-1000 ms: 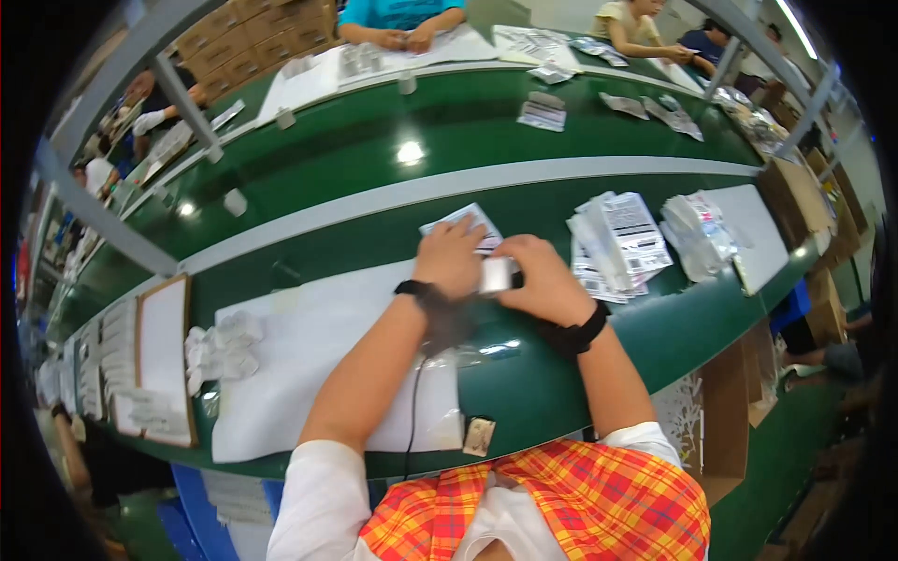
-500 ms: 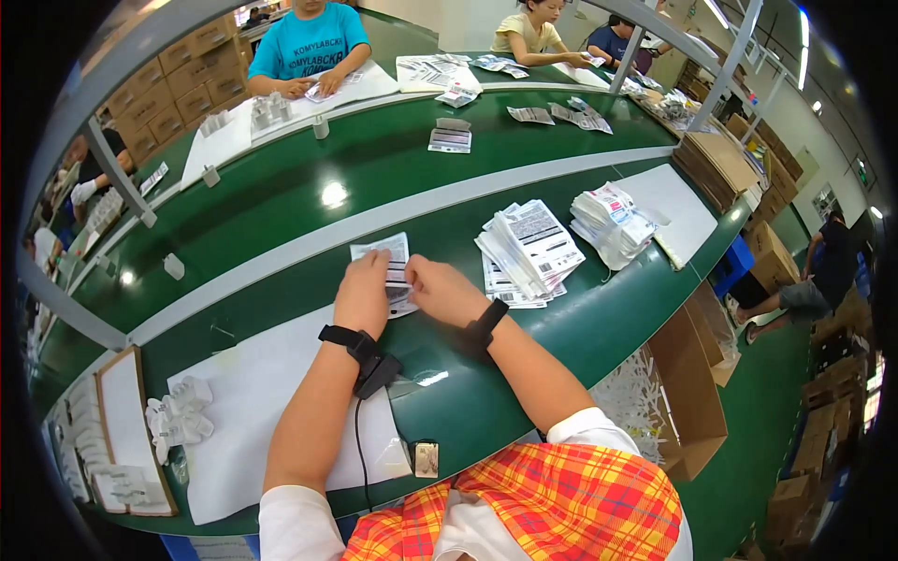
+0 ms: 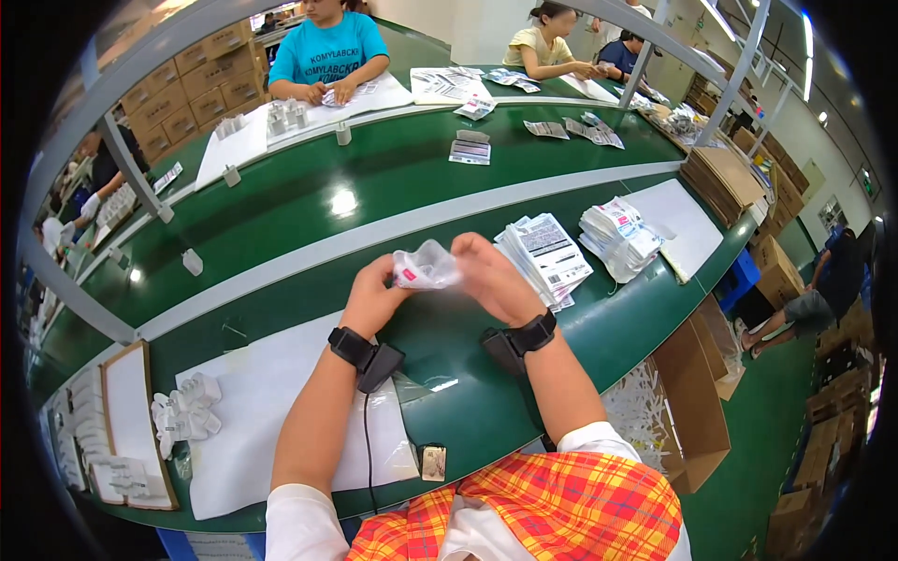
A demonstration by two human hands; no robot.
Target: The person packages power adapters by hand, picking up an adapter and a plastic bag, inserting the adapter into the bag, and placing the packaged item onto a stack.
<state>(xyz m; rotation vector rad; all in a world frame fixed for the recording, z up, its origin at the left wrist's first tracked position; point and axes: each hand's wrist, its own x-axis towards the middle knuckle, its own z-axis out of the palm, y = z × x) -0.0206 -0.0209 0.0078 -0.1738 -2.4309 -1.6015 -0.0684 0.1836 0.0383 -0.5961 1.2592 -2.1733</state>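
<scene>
My left hand (image 3: 376, 292) pinches the left side of a small white-and-clear pouch (image 3: 426, 266) with pink print. The pouch is held above the green table, its mouth bulging open. At its right edge is my right hand (image 3: 500, 285), fingers curled toward it; they are blurred, and whether they grip it I cannot make out. Just right of that hand lies a stack of flat printed pouches (image 3: 545, 251). Beyond it is a second, thicker bundle of pouches (image 3: 619, 234). Both wrists wear black straps with small dark devices.
White plug-like pieces (image 3: 187, 411) sit on a white sheet (image 3: 281, 402) at left, beside a tray (image 3: 131, 421). A metal rail (image 3: 374, 232) divides my table from a green surface with scattered pouches. An open carton (image 3: 687, 421) stands at right. Co-workers sit opposite.
Both hands have lifted a pouch off the table, where it lay flat; it now bulges open. My right hand has moved right. The view has shifted slightly.
</scene>
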